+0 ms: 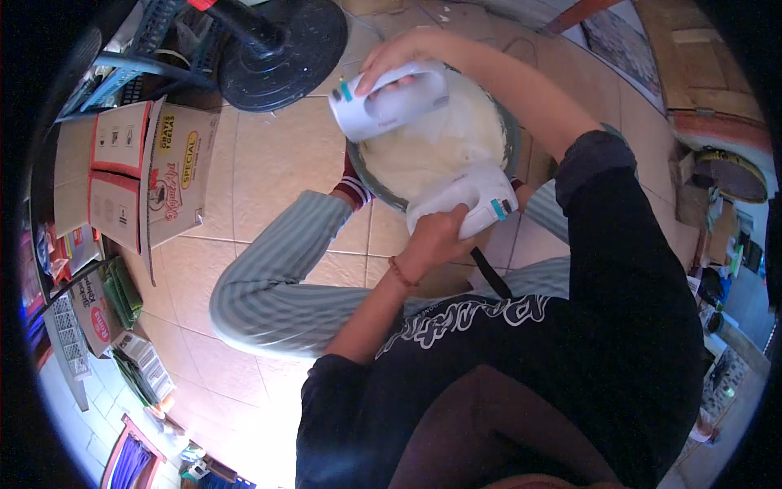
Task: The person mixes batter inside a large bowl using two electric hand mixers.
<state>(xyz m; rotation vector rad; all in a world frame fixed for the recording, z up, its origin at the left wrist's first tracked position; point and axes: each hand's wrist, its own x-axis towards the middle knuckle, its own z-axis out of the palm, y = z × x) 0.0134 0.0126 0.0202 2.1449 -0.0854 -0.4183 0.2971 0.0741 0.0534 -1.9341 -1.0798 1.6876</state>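
A large dark-rimmed basin (512, 134) of pale, creamy batter (391, 163) stands on the floor between my feet. My left hand (440, 236) is closed round the handle of a white hand mixer (491, 189) at the basin's near edge. Over the far side, my right hand (399, 59) grips a second white hand mixer (383, 118), tilted and a little blurred. Both mixers have a teal switch on the end. Their beaters cannot be made out clearly. A dark cord (491, 275) hangs from the near mixer towards my lap.
A cardboard carton (175, 175) stands open on the tiled floor (277, 163) at the left. Beyond it is a round black stand base (281, 61) beside a blue-grey rack (134, 69). More boxes (90, 310) line the left wall. A round sieve-like pan (729, 175) is at the right.
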